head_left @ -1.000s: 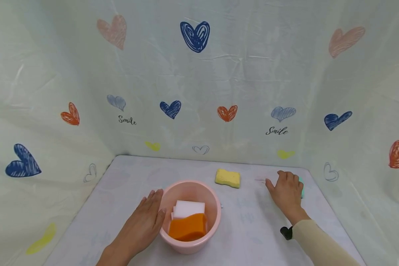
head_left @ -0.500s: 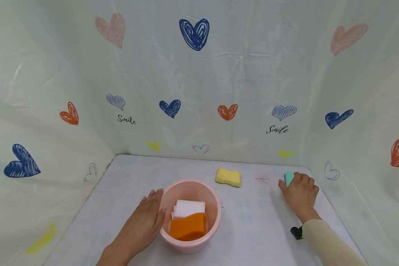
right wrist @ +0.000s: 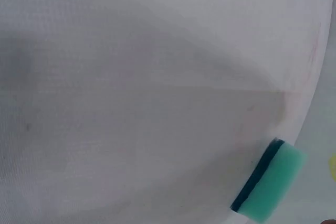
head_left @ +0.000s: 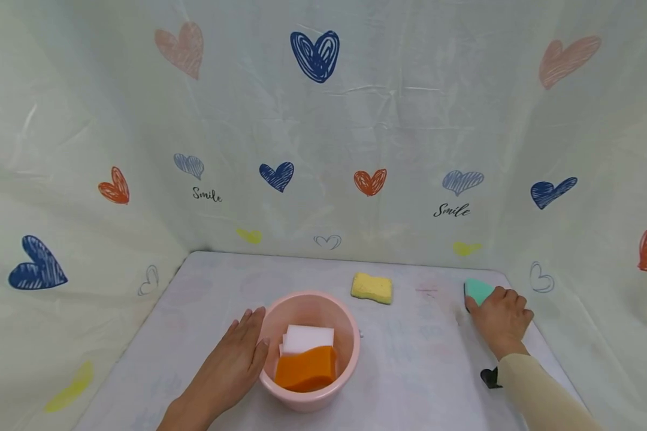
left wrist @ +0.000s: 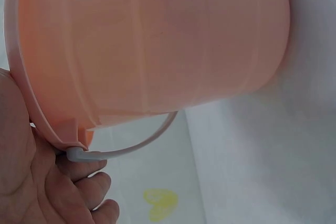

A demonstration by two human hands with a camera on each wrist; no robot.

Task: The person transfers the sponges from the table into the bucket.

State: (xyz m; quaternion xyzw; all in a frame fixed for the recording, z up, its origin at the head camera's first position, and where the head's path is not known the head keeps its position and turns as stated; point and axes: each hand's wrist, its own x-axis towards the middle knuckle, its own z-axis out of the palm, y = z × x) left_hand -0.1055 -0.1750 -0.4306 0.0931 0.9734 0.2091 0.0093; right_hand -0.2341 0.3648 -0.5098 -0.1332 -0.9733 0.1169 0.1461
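Note:
My left hand rests its straight fingers along the left side of a pink bucket. In the left wrist view, the left hand touches the bucket by its rim, next to the grey handle. Inside the bucket lie an orange sponge and white sponges. My right hand reaches over the near right end of a green sponge. The right wrist view shows this sponge with its dark scouring layer, and one fingertip apart from it.
A yellow sponge lies on the white-covered table, behind and right of the bucket. Pale curtains with printed hearts hang at the back and both sides of the table. A dark object sits at my right wrist.
My right hand has moved to the right, uncovering more of the green sponge. My left hand and the bucket have stayed in place.

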